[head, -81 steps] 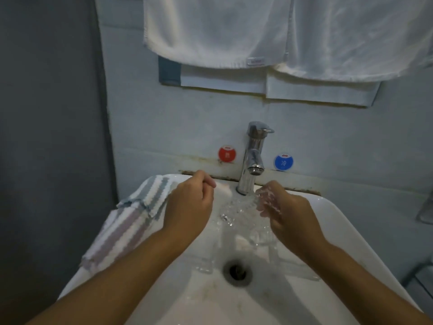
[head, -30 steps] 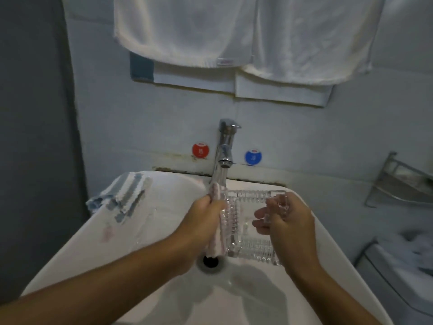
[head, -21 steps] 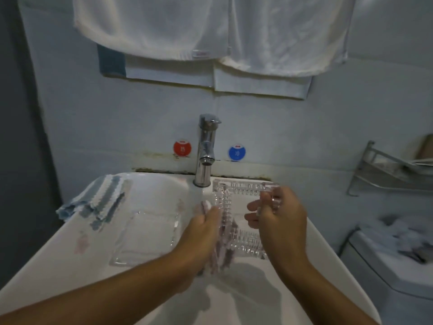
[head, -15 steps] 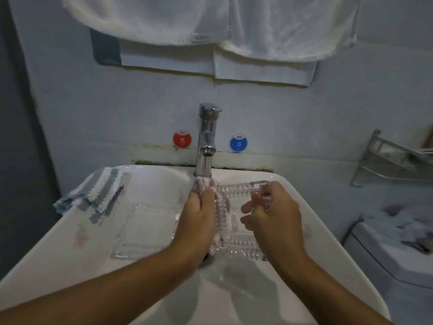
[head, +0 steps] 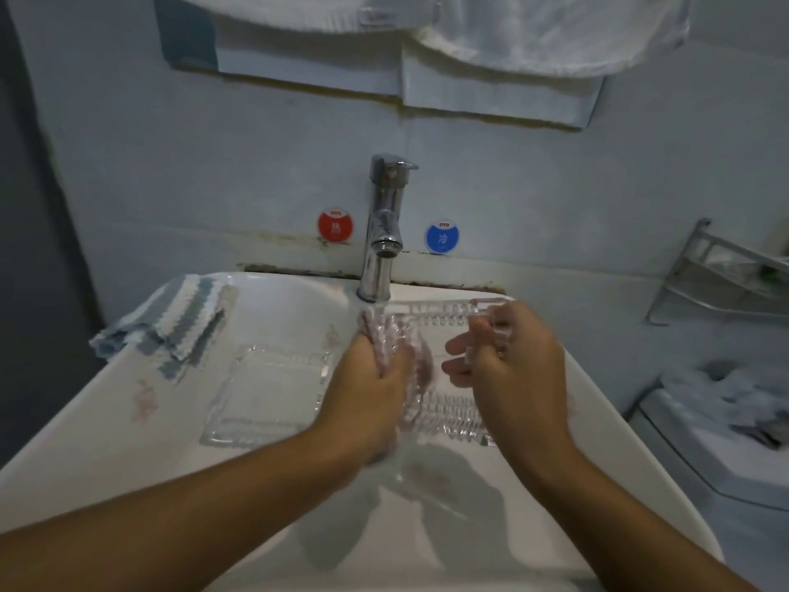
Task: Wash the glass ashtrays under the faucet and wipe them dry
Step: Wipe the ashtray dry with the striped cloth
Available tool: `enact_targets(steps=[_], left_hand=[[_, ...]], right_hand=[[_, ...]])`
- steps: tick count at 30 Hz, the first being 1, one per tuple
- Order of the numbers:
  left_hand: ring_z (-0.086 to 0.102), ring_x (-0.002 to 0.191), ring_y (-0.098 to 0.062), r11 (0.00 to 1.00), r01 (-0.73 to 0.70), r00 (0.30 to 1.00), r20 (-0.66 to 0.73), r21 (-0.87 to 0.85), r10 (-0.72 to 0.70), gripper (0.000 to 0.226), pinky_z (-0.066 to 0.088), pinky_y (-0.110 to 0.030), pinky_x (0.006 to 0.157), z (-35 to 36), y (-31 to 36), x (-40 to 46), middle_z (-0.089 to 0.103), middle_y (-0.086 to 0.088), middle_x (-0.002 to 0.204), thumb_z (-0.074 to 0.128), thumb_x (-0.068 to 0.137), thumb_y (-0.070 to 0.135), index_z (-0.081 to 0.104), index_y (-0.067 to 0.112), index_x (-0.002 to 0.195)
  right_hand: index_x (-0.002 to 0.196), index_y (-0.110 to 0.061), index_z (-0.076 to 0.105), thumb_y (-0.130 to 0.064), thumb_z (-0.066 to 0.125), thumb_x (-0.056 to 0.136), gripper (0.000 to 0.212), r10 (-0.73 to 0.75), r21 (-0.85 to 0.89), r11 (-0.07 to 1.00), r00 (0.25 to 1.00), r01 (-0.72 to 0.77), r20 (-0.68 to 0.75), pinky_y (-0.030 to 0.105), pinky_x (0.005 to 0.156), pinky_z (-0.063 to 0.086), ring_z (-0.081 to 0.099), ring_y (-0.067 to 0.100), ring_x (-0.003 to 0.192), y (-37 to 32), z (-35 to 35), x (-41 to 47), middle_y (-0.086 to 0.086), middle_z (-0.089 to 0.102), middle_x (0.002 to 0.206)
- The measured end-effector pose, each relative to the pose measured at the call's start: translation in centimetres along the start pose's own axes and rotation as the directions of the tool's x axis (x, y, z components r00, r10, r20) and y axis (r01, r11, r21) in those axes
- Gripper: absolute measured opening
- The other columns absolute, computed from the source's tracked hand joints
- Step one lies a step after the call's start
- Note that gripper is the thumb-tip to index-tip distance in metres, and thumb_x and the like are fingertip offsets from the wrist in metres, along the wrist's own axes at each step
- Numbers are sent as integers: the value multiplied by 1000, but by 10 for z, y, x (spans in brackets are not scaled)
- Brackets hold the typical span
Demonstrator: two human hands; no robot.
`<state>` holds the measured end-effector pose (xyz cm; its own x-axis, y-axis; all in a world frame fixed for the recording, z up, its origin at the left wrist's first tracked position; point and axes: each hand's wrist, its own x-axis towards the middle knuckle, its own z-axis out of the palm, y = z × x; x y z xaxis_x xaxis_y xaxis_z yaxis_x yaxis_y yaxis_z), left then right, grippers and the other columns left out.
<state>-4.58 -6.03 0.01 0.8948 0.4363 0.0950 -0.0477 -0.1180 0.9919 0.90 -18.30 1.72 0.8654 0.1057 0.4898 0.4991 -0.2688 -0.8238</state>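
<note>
Two ashtrays over white sink (head: pixel 576 420) | ribbed ashtray (head: pixel 444 369) under faucet (head: pixel 382 232), tilted, long axis left-right | flat ashtray (head: pixel 264 395) lying left | my right hand (head: pixel 512 373) pinches its right rim | my left hand (head: pixel 367 399) grips pink cloth (head: pixel 384 335) against it.

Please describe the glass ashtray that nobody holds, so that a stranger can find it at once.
Start at the white sink under the faucet. Left of the left hand, a square clear ashtray lies alone in the basin. The other ashtray is gripped by the right hand under the water; this one is untouched.
</note>
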Motion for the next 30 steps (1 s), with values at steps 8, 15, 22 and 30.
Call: enact_targets(steps=[8,15,22,30], left_hand=[[67,82,-3,907,-231,963,-46,353,264,31,52,-9,65,-15,-5,6,70,9,98,50,103,26,55,23,132],[65,101,-12,691,-455,829,-15,562,559,41,56,-26,89,-26,1,12,70,2,112,61,94,-1,60,19,129],[66,101,-8,991,-125,985,-129,-43,119,36,57,-22,71,-21,15,11,68,8,116,62,96,24,56,25,132],[70,94,-24,994,110,992,70,-2,-110,21,56,-42,88,-2,-1,2,73,-2,100,48,104,34,62,21,114]], right_hand=[[99,0,60,-4,61,97,4,209,161,954,946,-254,248,42,69,64,76,24,72,-5,-20,18,8,78,81],[101,-7,68,-4,68,91,11,256,-74,963,791,-260,555,30,55,61,76,20,72,-1,-25,16,8,78,87],[83,-20,68,-11,61,98,18,34,-40,999,962,-24,271,39,49,60,73,21,62,4,-17,9,4,74,80],[90,-20,68,-9,61,99,15,-47,5,999,996,47,73,34,48,60,73,18,66,9,-15,6,-2,74,83]])
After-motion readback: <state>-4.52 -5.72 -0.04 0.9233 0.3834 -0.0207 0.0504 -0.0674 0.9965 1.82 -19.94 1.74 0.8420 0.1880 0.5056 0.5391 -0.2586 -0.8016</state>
